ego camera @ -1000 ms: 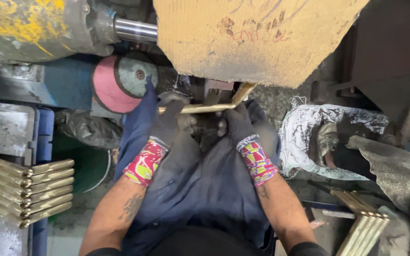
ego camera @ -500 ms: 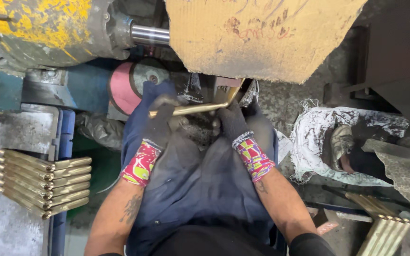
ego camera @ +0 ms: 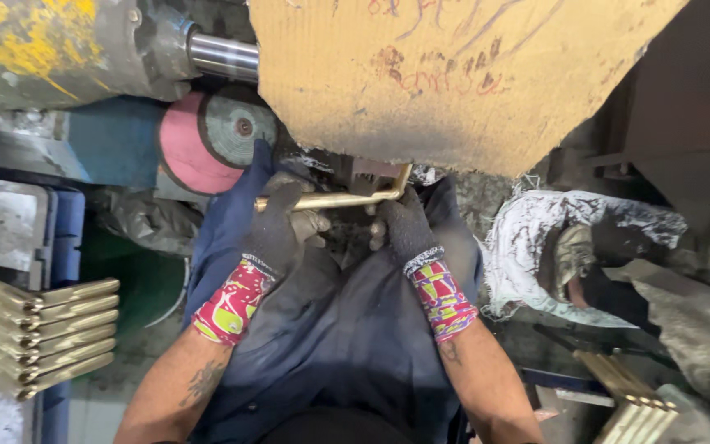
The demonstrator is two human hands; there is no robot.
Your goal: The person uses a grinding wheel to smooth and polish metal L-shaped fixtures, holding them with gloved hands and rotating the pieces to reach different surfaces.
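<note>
**Both gloved hands hold a bent brass bar under the cardboard guard**

The person grips an L-shaped brass bar (ego camera: 334,200) with both hands, just below the lower edge of a torn cardboard sheet (ego camera: 454,74) that covers the upper middle of the view. The bar's long axis runs nearly level from left to right across the view, rising slightly toward the right; at its right end a short leg turns up and disappears behind the cardboard. The left hand (ego camera: 277,230), in a dark glove with a pink and yellow patterned cuff, is wrapped around the left part of the bar, fingers curled closed over it. The right hand (ego camera: 404,226), gloved the same way, closes on the bar near the bend (its fingertips are partly hidden by the bar and the cardboard). Both hands rest above the person's dark blue work clothes (ego camera: 330,329).

To the left, a pink and grey abrasive wheel (ego camera: 211,136) lies beside a steel shaft (ego camera: 222,53) that comes out of a yellow-stained machine body (ego camera: 51,49). A stack of similar brass bars (ego camera: 39,329) lies at the left edge, their long axes running left to right. A second stack (ego camera: 630,399) sits at the lower right, near a white, soiled cloth (ego camera: 536,247).
</note>
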